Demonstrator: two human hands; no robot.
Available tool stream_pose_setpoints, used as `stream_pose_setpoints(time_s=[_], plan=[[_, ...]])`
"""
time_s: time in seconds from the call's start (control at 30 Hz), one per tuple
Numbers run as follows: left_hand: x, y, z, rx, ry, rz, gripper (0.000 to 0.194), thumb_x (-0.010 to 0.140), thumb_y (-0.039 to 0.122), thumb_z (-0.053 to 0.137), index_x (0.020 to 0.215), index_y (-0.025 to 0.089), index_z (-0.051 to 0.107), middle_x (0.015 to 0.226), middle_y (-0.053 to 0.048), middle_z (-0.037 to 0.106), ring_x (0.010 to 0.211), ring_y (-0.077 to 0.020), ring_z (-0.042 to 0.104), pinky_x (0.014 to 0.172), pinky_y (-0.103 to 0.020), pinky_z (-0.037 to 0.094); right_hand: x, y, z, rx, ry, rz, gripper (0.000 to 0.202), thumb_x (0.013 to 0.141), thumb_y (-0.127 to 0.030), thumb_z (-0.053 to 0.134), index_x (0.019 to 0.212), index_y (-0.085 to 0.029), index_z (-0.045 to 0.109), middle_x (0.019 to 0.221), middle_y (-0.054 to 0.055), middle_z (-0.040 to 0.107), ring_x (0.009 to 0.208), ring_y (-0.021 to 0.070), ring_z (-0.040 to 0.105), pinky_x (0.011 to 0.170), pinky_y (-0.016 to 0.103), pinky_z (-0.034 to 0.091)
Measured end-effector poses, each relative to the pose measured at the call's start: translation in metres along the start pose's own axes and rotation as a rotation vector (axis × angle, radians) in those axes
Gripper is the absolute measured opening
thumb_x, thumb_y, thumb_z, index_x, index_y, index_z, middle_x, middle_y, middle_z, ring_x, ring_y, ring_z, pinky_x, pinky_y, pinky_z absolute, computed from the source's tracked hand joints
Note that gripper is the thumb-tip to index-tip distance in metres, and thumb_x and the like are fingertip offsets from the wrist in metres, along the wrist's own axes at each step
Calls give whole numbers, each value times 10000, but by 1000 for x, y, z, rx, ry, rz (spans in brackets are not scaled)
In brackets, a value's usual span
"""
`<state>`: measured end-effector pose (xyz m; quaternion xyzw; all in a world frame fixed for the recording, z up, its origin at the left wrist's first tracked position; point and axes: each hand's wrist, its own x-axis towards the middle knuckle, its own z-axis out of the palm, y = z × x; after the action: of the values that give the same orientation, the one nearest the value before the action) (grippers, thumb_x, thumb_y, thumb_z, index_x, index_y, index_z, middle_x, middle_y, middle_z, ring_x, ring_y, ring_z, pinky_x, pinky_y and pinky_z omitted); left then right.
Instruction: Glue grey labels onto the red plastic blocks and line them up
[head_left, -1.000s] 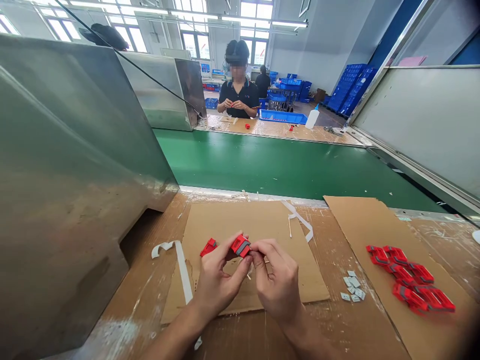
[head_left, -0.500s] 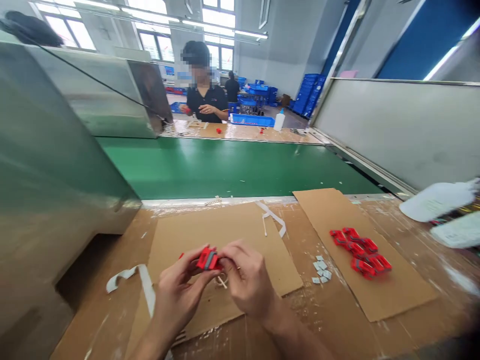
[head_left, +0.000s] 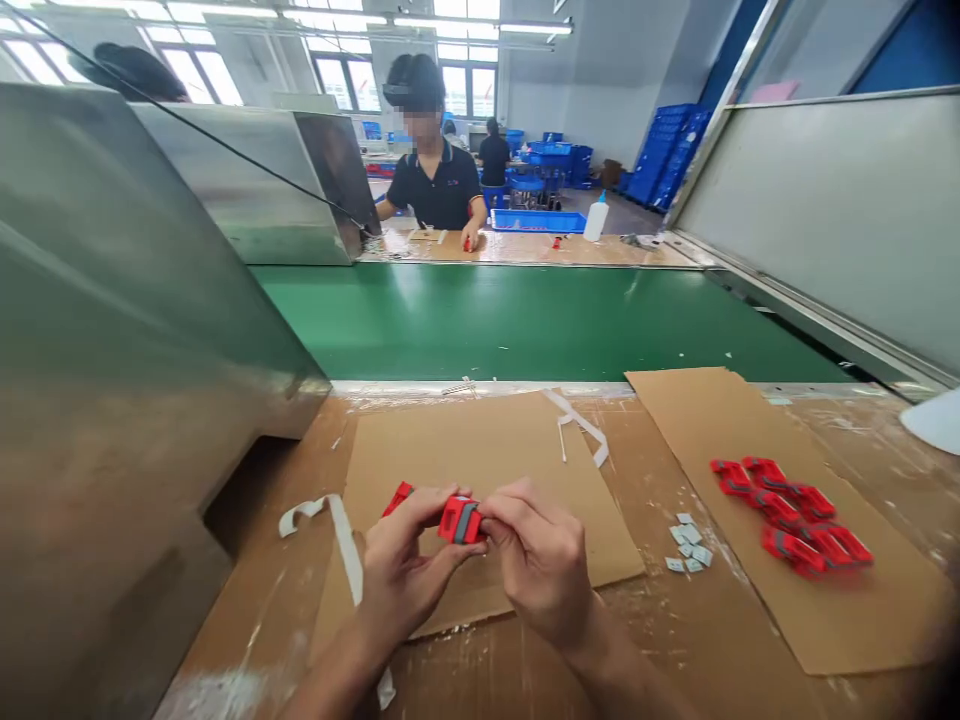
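Between thumb and fingers, my left hand (head_left: 409,560) grips a small red plastic part with a grey band (head_left: 460,520), held above the cardboard sheet (head_left: 480,440). My right hand (head_left: 536,550) is closed in a pinch at the right side of that part; whatever its fingertips hold is hidden. A second red piece (head_left: 397,498) lies on the cardboard just behind my left hand. Several finished-looking red parts with grey bands (head_left: 787,510) sit grouped on another cardboard sheet (head_left: 847,620) at the right. Small pale grey squares (head_left: 688,545) lie between the two sheets.
White tape strips (head_left: 345,545) lie left, with another strip (head_left: 585,425) and a cotton swab (head_left: 563,440) at the sheet's far corner. A metal housing (head_left: 150,400) stands left. Beyond runs a green conveyor belt (head_left: 525,320); a co-worker (head_left: 439,185) sits across it.
The camera view has shifted, so the bench appears farther left and my hands farther right. Both hands stay at the red part. The co-worker's hand has come down to a red piece on the bench.
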<state>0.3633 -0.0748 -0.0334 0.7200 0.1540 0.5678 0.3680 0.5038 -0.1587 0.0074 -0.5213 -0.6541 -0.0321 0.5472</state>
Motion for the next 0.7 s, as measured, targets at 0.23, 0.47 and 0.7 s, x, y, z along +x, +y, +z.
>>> stream_pose_setpoints(time_s=[0.23,0.47,0.7], plan=[[-1,5,2,-120,6,-100,402,789,255,857,1146,217,677,1028,-91,784,859,-180,772,766,-231,641,-2,5,-12,136,-93,51,169,982,-156,586,1123,-197,669,944,55,684,813,157,662,723,264,571],[-1,17,0,-217,-166,-225,267,941,267,667,1181,235,555,1228,-153,723,1072,-232,736,875,-304,620,0,-4,-14,1,-156,-64,323,962,-88,586,1260,-209,606,1077,85,717,1013,199,682,853,323,594],[14,-36,-59,484,-243,-226,415,860,539,670,1170,273,595,1161,-96,683,1050,-334,661,892,-448,545,-3,80,-135,-588,188,526,259,891,-365,670,1096,-207,682,1005,78,743,804,210,671,746,358,553]])
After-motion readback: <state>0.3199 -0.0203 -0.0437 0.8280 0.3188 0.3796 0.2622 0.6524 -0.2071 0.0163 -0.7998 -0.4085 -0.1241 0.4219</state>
